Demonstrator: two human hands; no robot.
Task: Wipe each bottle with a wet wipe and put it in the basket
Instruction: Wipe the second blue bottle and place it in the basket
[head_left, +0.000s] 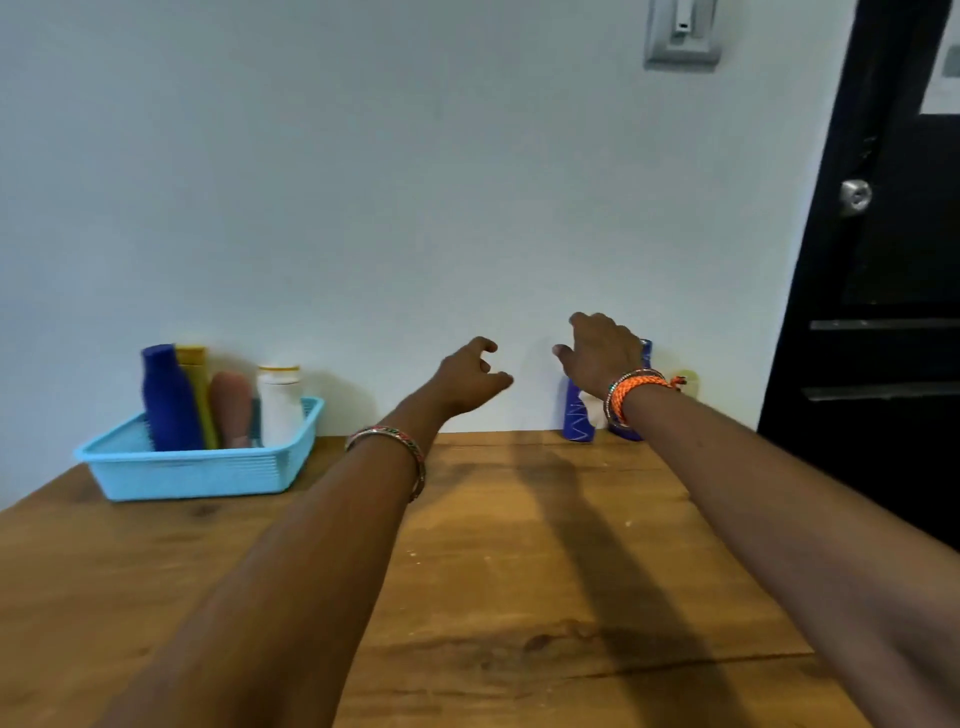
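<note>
- The wooden table (519, 545) runs back to a white wall (363, 208); its far edge meets the wall, and a black door (883, 260) stands at 3 o'clock past the right edge.
- Bare tabletop lies between the two forearms and toward 6 o'clock.
- Left hand (470, 376), reaching toward 12 o'clock above the far edge, has loosely curled fingers and holds nothing.
- Right hand (602, 353), at 1 o'clock, hovers with spread fingers over a blue bottle (579, 415) by the wall; whether it touches the bottle I cannot tell.
- A second blue item (645, 353) and a pale yellow-green one (688, 382) sit partly hidden behind the right wrist.
- The light blue basket (208, 470), at 10 o'clock near the far edge, holds a tall blue bottle (169, 400), a yellow bottle (195, 374), a pinkish bottle (231, 408) and a white bottle (280, 405).
</note>
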